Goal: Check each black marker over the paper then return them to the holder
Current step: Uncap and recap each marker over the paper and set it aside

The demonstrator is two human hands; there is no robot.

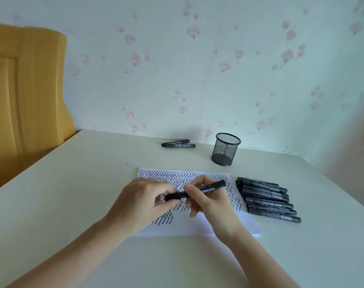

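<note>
Mid-frame, over the zigzag-covered paper (197,225), the left hand (143,202) pinches one end of a black marker (195,190) while the right hand (208,201) grips its barrel. A row of markers (267,199) lies just right of the sheet; the mesh holder (225,149) stands beyond, with two markers (178,143) to its left near the table's (73,204) far edge.

a home room: floral wallpaper (197,59), wooden door (21,90).

Black wire-mesh metal holder (226,149), matt plastic markers (268,199), white paper (208,228), smooth matt table (94,173), glossy wooden door (27,90)
</note>
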